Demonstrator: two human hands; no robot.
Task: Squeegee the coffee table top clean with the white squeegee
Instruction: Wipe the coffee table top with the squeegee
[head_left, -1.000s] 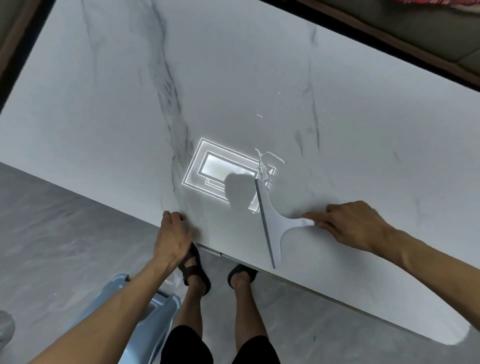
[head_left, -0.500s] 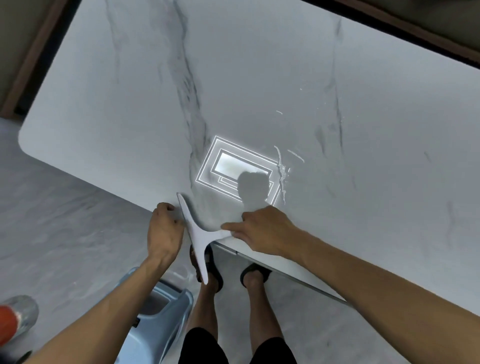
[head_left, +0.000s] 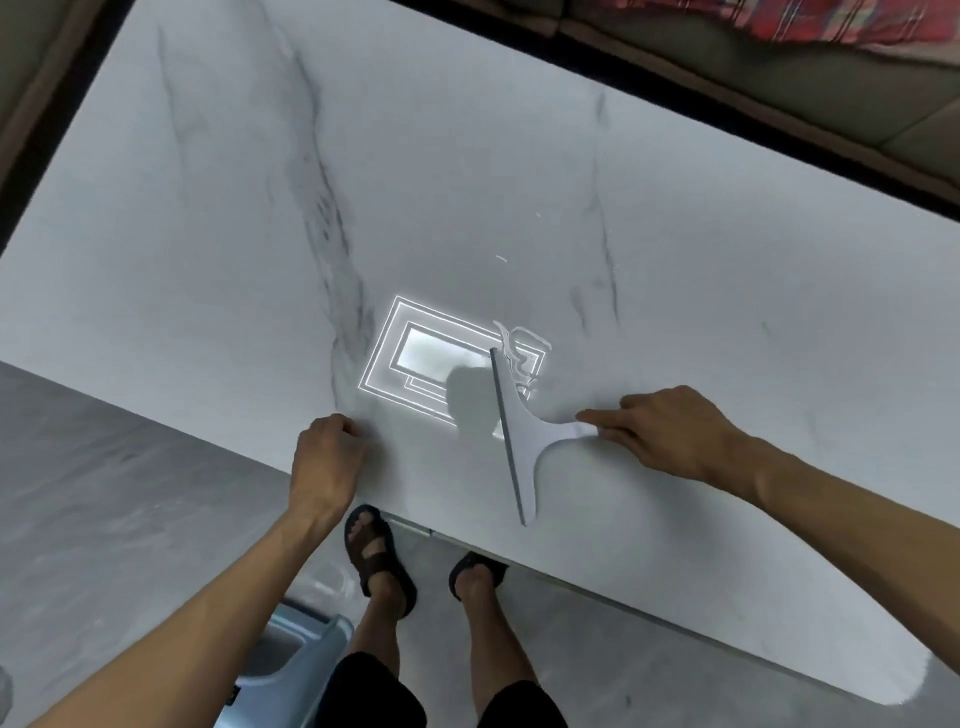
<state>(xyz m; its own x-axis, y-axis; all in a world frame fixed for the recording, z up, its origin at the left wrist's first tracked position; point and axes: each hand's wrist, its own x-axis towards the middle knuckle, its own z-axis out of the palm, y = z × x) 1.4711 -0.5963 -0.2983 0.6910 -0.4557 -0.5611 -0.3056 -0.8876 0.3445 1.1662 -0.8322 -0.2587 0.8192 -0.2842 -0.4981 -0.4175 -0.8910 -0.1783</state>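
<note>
step in hand: mid-clean, lining up another stroke. the right hand (head_left: 670, 436) is pinching the handle end of the white squeegee (head_left: 524, 436) w/ thumb + fingertips. the blade is lying on the marble coffee-table surface (head_left: 467, 156) just right of frame centre, running from the water streaks (head_left: 519, 348) down toward the near edge. the left hand (head_left: 324, 462) is resting on the surface by that edge, lower centre-left, fingers curled under, holding nothing; prob bracing. the streaks are sitting at the blade's upper tip, beside the ceiling-light reflection (head_left: 415, 358).

next move, imo: dragging the blade left toward the left hand and off the near edge, keeping the rubber flat + pressed so the water is going w/ it. the light-blue bin (head_left: 291, 670) on the floor, lower left, is likely there to catch it. some streaks are lying beyond the blade tip, so the stroke needs starting a bit higher or they're getting missed.

vs 0.5 s ago: the squeegee was at the near edge right by the left hand, blade hanging over it. now it's back out right at the wet patch, much as 1 s ago. the left hand is staying put.
</note>
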